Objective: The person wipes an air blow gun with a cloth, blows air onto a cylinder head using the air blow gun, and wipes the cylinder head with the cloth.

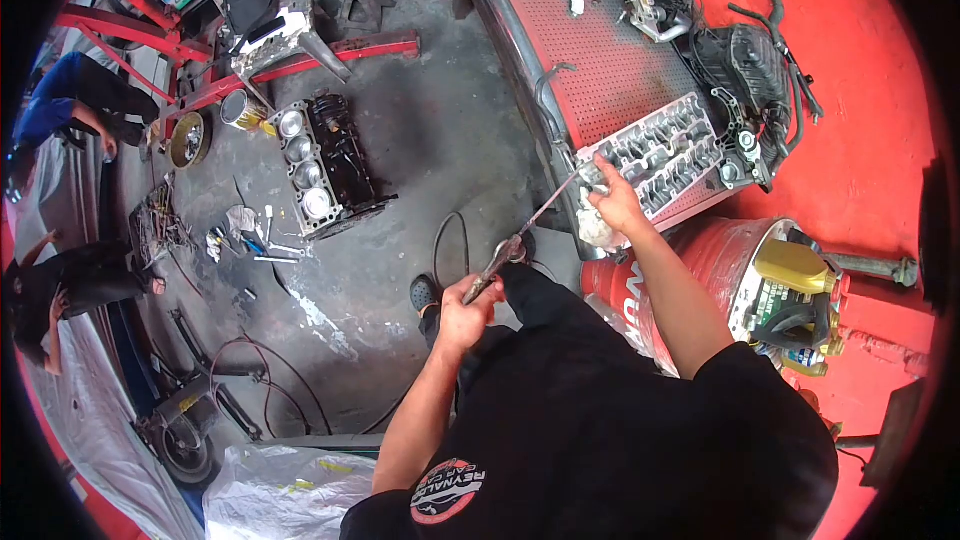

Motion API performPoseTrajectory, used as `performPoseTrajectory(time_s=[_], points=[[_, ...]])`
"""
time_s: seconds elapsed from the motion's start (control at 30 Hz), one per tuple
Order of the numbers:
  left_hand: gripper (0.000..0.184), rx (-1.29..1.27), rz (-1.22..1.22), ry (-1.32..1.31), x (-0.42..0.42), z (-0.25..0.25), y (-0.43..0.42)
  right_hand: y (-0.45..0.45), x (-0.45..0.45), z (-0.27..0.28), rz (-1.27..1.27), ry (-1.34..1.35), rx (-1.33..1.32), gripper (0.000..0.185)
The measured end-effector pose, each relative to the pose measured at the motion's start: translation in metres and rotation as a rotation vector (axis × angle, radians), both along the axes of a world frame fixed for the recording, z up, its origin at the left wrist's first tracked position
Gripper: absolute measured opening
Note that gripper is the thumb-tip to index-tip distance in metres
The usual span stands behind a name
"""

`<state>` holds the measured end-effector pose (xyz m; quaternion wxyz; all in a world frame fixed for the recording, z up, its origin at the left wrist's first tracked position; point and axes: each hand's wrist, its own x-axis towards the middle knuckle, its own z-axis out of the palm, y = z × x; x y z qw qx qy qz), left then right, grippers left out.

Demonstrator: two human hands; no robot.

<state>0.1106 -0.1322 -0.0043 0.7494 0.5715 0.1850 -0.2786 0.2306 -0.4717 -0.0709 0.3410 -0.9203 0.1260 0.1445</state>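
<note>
My left hand is wrapped round the handle of a gun-shaped metal tool. Its long thin rod slants up to the near left corner of a silver cylinder head, which lies on a perforated red bench top. At that same corner rests my right hand, its thumb and forefinger apart beside the rod's tip; its other fingers are partly hidden. A crumpled whitish cloth sits just below this hand, at the bench edge.
An engine block stands on the floor, near scattered tools and a plastic chair. Two other people are at the far left. A red drum with bottles is at right, dark engine parts behind.
</note>
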Motion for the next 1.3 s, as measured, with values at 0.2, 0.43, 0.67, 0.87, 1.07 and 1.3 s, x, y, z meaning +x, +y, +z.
performPoseTrajectory(time_s=[0.2,0.43,0.67,0.87,1.07,1.3], points=[[0.014,0.076,-0.037,0.010,0.004,0.002,0.005,-0.006,-0.002,-0.008,-0.055,0.010,0.166,0.082],[0.024,0.055,-0.055,-0.003,-0.006,0.023,0.010,0.006,-0.019,0.015,-0.060,-0.247,-0.025,0.081],[0.027,0.086,-0.056,-0.013,-0.004,0.023,0.008,0.001,-0.024,-0.007,-0.075,-0.162,0.060,0.082],[0.027,0.086,-0.067,-0.031,0.002,0.009,0.003,0.019,0.005,0.016,-0.104,-0.049,0.207,0.083],[0.026,0.073,-0.057,-0.009,-0.002,0.006,0.000,0.021,0.003,0.022,-0.102,-0.024,0.240,0.083],[0.025,-0.011,0.015,-0.033,-0.022,-0.023,-0.009,0.017,0.003,0.016,-0.089,-0.005,0.191,0.086]])
